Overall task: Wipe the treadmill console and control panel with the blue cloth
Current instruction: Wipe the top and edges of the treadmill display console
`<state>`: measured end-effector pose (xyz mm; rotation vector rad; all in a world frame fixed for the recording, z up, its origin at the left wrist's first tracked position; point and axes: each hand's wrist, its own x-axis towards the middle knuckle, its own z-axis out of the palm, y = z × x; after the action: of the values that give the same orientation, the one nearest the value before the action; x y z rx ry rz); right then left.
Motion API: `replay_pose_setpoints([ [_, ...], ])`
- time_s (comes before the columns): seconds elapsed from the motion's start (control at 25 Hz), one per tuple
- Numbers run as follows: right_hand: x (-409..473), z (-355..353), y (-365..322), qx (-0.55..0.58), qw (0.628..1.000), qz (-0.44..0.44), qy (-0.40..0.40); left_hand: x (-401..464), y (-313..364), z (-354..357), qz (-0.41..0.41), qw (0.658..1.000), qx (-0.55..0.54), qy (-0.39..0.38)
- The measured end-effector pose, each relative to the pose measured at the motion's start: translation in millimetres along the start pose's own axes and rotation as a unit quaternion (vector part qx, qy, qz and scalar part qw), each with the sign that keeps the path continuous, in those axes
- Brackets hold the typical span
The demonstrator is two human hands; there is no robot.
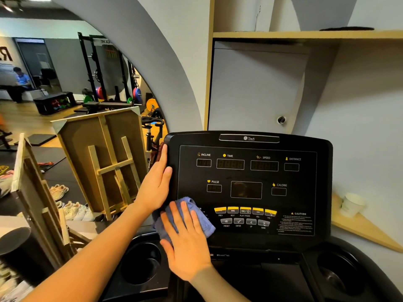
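Blue cloth point(187, 216) sits bunched on the lower-left corner of the treadmill console point(248, 186), just left of the yellow button row point(245, 211). Right hand point(187, 243) lies flat on top of it, palm down, fingers straight and slightly spread, pointing up and left, pressing the cloth to the panel; no curl round it. Right forearm comes in from bottom centre. Left hand point(158, 182) rests along the console's left edge, fingers straight and together pointing up, thumb on the front face beside the display area, holding nothing. Left forearm runs in from the lower left. Cup holders point(141, 262) sit below the console on either side. A paper cup point(352, 203) stands on the wooden shelf point(366, 227) to the right.
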<state>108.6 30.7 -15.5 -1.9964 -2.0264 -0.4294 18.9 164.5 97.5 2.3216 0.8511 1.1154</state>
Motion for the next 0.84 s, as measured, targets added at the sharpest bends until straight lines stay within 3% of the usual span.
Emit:
replay_pose_setpoints([
  [0.36, -42, 8, 28, -0.009, 0.998, -0.034, -0.053, -6, -3, 11, -0.002, 1.000, 0.022, 0.010],
  [0.84, -65, 3, 50, -0.045, 0.998, -0.026, -0.034, -10, -3, 12, -0.005, 0.999, 0.035, -0.002],
])
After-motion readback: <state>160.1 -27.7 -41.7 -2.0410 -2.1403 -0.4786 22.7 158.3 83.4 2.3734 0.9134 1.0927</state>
